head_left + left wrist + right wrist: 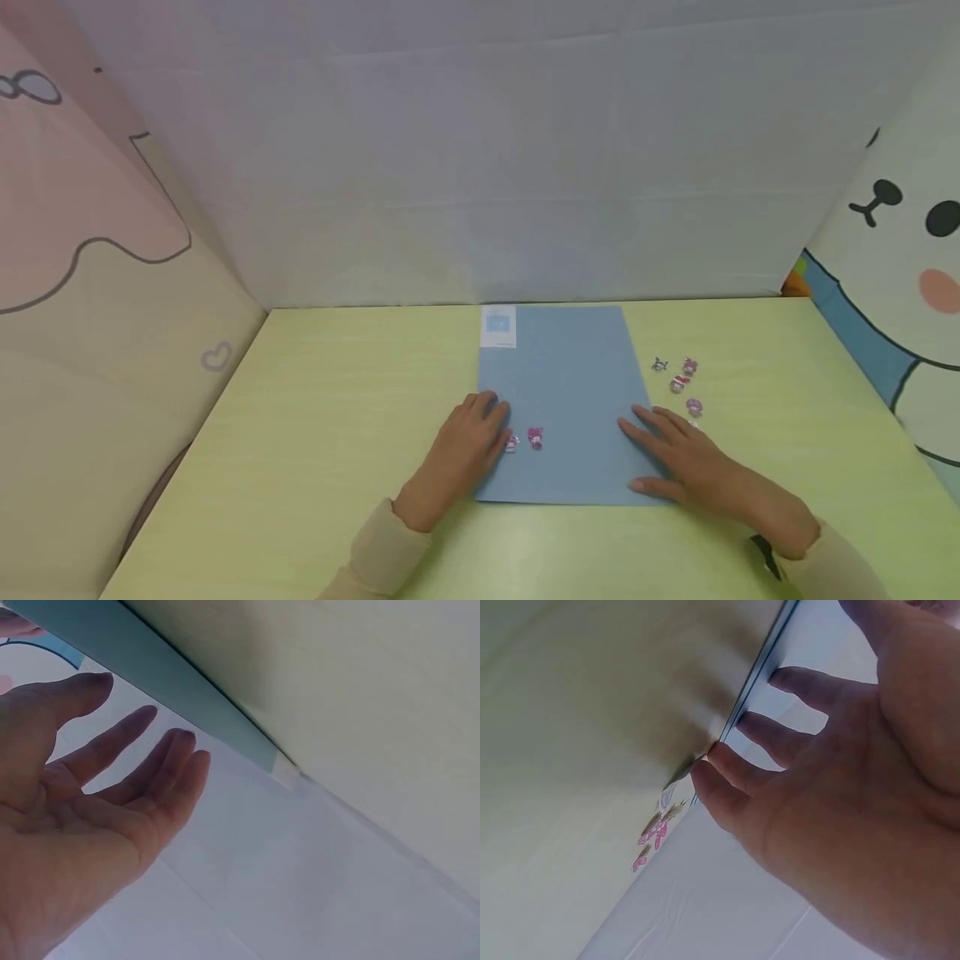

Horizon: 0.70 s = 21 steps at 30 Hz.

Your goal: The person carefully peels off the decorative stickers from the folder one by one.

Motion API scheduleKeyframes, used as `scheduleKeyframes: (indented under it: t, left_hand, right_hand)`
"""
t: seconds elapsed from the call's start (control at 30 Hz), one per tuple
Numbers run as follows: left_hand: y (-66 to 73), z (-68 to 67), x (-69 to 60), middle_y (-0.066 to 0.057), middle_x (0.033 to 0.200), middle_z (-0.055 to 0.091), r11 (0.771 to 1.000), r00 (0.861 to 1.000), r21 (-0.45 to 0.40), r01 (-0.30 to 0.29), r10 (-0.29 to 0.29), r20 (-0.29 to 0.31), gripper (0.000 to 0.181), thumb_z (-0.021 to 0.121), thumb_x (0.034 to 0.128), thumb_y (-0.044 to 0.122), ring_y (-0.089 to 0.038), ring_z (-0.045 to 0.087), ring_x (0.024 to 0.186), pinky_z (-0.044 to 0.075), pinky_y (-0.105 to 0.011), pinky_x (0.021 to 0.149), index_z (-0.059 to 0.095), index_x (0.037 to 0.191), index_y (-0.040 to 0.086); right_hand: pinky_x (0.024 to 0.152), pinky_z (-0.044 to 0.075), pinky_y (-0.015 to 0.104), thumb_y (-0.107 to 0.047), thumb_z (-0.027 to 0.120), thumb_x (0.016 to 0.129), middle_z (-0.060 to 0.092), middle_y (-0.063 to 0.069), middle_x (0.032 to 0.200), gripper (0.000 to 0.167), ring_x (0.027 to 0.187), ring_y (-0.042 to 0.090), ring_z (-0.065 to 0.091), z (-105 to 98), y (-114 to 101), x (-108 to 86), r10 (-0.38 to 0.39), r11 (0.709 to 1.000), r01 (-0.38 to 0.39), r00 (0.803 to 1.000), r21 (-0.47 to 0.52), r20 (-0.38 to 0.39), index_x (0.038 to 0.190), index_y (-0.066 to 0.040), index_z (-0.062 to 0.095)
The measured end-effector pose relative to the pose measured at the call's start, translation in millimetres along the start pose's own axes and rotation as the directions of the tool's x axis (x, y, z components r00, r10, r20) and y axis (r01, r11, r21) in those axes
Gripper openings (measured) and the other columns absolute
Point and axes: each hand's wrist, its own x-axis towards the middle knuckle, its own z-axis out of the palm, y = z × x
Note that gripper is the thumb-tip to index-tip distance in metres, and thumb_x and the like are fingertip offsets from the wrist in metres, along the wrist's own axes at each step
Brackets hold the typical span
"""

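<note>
A blue folder (pixel 566 375) with a white label (pixel 498 326) at its upper left corner lies flat on the table. My left hand (pixel 467 440) rests at the folder's left edge, fingers slightly bent with nothing between them. Near its fingertips lie two small pink cartoon-figure pieces, one (pixel 536 437) in full view and one (pixel 512 443) partly hidden by the fingers. My right hand (pixel 693 464) lies over the folder's right edge, fingers spread. In the right wrist view, its fingertips (pixel 751 726) touch along that edge.
Several small cartoon-figure pieces lie on the yellow-green table (pixel 360 400) right of the folder, among them a dark one (pixel 659 365), a red-and-white one (pixel 679 383) and a purple one (pixel 694 407). A white cloth wall (pixel 480 167) stands behind, and printed curtains flank both sides.
</note>
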Motion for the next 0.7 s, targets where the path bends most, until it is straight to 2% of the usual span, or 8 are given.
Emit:
scheduleKeyframes:
  t: [0.13, 0.27, 0.7]
  left_hand:
    - [3.9, 0.7, 2.3, -0.013, 0.101, 0.061, 0.999, 0.999, -0.006, -0.036, 0.036, -0.014, 0.022, 0.081, 0.0886, 0.011, -0.026, 0.059, 0.090, 0.054, -0.035, 0.075, 0.067, 0.102, 0.001]
    - [6.5, 0.6, 2.7, -0.009, 0.091, 0.055, 0.999, 0.999, 0.012, -0.050, 0.050, -0.007, 0.023, 0.083, 0.0872, 0.012, -0.022, 0.053, 0.082, 0.049, -0.032, 0.069, 0.065, 0.098, 0.002]
    - [10.8, 4.0, 4.0, -0.004, 0.080, 0.053, 0.999, 0.998, 0.004, -0.052, 0.052, 0.022, 0.023, 0.084, 0.0853, 0.008, -0.016, 0.050, 0.074, 0.047, -0.024, 0.066, 0.062, 0.090, 0.005]
  right_hand:
    - [0.097, 0.041, 0.070, -0.044, 0.076, 0.090, 0.045, 0.029, 0.151, 0.076, 0.133, 0.055, 0.042, 0.8, -0.4, -0.3, -0.007, 1.000, 0.007, 1.000, -0.006, -0.010, 0.147, 0.001, 0.053]
    - [0.097, 0.043, 0.069, -0.046, 0.075, 0.090, 0.046, 0.028, 0.150, 0.076, 0.132, 0.054, 0.044, 1.7, -1.0, -0.7, -0.017, 1.000, 0.017, 1.000, -0.023, -0.024, 0.146, 0.001, 0.054]
    - [0.096, 0.043, 0.068, -0.049, 0.072, 0.092, 0.046, 0.027, 0.151, 0.075, 0.133, 0.053, 0.044, 1.3, 0.1, -2.3, -0.026, 0.999, 0.025, 0.999, -0.035, -0.042, 0.147, -0.001, 0.053]
